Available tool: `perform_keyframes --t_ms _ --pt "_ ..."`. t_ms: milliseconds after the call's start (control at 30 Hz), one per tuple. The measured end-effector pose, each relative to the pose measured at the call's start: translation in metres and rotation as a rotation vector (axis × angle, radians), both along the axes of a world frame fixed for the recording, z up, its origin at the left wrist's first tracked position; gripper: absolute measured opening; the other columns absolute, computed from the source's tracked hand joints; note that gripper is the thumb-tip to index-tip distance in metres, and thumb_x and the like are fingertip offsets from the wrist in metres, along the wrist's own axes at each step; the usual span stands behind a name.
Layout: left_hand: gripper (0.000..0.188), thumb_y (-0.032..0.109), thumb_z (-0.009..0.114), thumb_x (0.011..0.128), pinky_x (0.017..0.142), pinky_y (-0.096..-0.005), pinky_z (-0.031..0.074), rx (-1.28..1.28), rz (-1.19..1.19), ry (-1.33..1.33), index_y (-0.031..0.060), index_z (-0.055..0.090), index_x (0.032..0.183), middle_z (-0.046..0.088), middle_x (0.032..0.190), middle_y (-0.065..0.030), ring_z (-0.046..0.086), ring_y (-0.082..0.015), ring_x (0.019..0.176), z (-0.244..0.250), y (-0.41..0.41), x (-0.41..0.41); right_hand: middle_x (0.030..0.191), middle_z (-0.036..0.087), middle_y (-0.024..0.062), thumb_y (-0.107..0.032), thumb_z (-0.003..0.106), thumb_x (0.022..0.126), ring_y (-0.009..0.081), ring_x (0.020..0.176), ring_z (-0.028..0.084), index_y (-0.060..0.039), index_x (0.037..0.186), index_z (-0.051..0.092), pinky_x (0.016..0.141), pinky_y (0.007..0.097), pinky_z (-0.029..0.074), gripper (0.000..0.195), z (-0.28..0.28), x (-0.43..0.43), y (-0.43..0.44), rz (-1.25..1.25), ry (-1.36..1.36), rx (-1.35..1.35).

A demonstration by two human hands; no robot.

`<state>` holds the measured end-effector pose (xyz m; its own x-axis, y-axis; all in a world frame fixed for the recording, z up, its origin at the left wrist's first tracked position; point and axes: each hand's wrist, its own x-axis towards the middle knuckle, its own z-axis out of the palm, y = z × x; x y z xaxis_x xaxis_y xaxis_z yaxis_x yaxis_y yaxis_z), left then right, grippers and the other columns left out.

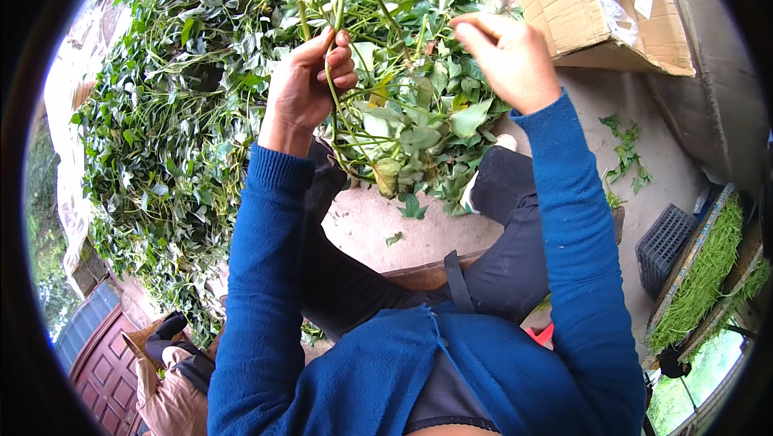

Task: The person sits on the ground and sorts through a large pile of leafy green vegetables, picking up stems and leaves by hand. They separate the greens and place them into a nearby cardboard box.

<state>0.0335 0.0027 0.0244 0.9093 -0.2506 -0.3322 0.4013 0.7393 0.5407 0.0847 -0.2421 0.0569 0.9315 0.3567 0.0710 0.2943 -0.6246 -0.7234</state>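
Observation:
Thumb and curled fingers of my left hand (314, 76) grip a long green vine stem (338, 4). The stem runs up past the top edge of the view and hangs down below the hand, with leaves (410, 128) on its lower part. Level with it and to the right, my right hand (510, 55) has thumb and forefinger pinched together. I see nothing between those fingertips. Under both hands lies a pile of cut leafy vines (453, 89), some leaves yellow. A much larger heap of the same vines (175, 116) spreads to the left.
An opened cardboard box (555, 7) with clear plastic stands at upper right. A dark plastic crate (667, 243) is near round trays of green shoots (703, 267). A loose vine sprig (625, 149) lies on the concrete floor (423, 227). Another person (172, 381) is at lower left.

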Motion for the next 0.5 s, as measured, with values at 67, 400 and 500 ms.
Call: perform_keyframes --t_ms 67,400,500 --pt "0.022 0.022 0.042 0.094 0.050 -0.0200 0.030 -0.087 -0.024 -0.002 0.0026 0.049 0.087 0.040 0.060 0.0047 0.028 -0.0032 0.047 -0.001 -0.006 0.003 0.080 0.068 0.0071 -0.018 0.058 0.083 0.0121 0.071 0.063 -0.0041 0.095 0.067 0.067 0.0254 0.049 0.020 -0.001 -0.009 0.005 0.056 0.058 0.026" --pt "0.025 0.017 0.046 0.092 0.066 -0.0248 0.047 0.100 0.193 0.034 -0.0020 0.052 0.106 0.059 0.083 -0.0049 0.054 -0.0102 0.063 -0.002 -0.014 0.004 0.073 0.063 0.0047 -0.022 0.058 0.085 0.0090 0.066 0.056 -0.0008 0.092 0.065 0.062 0.0242 0.045 0.023 -0.009 -0.031 0.019 0.315 0.582 0.287" --pt "0.025 0.017 0.049 0.090 0.066 -0.0276 0.047 0.083 0.231 0.025 -0.0024 0.053 0.105 0.059 0.082 -0.0055 0.056 -0.0116 0.065 -0.005 -0.007 0.006 0.071 0.064 0.0068 -0.022 0.060 0.082 0.0107 0.064 0.059 -0.0026 0.088 0.066 0.061 0.0263 0.047 0.021 -0.013 -0.031 0.019 0.355 0.526 0.313"
